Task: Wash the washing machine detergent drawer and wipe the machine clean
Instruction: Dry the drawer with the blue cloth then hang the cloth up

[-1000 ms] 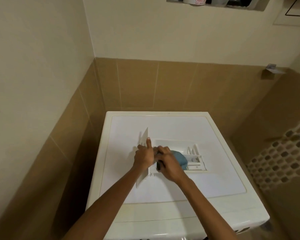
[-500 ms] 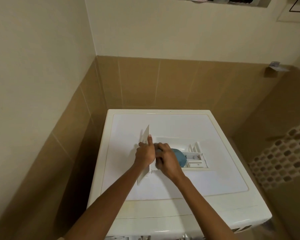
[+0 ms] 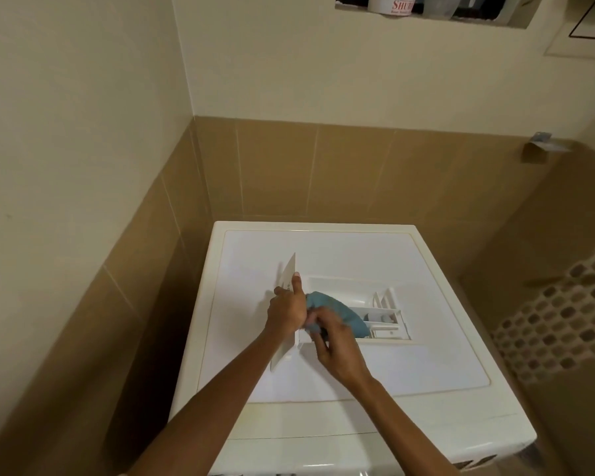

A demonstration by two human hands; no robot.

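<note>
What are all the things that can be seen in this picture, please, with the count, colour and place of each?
washing machine: one, white, in the corner between the tiled walls
detergent drawer: one, white, on the machine's top
front panel: one, white, upright at the drawer's left end
cloth: one, blue, over the drawer's left part
tub: one, white with red letters, in the wall niche, top edge of view
bracket: one, grey metal, on the right wall
wall tiles: many, brown, behind and beside the machine
mosaic tiles: many, brown and pale, far right
left hand: one, grips the front panel, thumb pointing up
right hand: one, holds the cloth
</note>
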